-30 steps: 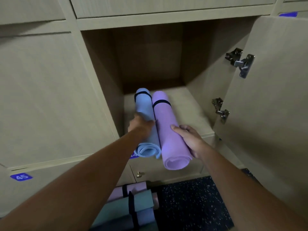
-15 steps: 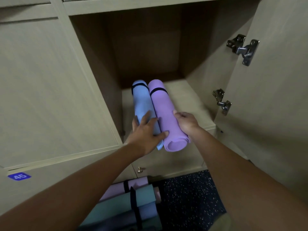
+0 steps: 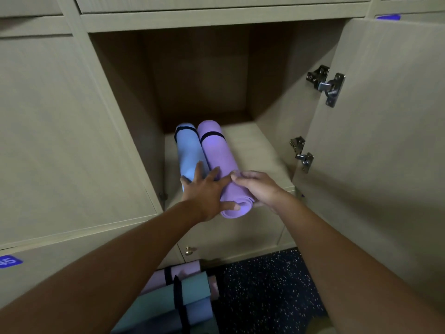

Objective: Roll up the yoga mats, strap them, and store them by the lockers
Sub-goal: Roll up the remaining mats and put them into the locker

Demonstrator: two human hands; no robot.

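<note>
Two rolled mats lie side by side on the floor of an open locker, each with a black strap near its far end. The blue mat is on the left, the purple mat on the right, its near end sticking out past the locker's front edge. My left hand lies flat with spread fingers across the near ends of both mats. My right hand rests on the right side of the purple mat, fingers bent over it.
The locker door stands open on the right with two metal hinges. Closed lockers surround the opening. On the dark speckled floor below lie several more rolled, strapped mats in teal, lilac and pink.
Both mats have slid deeper into the locker. My left hand went from gripping the blue mat to lying flat over both ends. My right hand moved up onto the purple mat.
</note>
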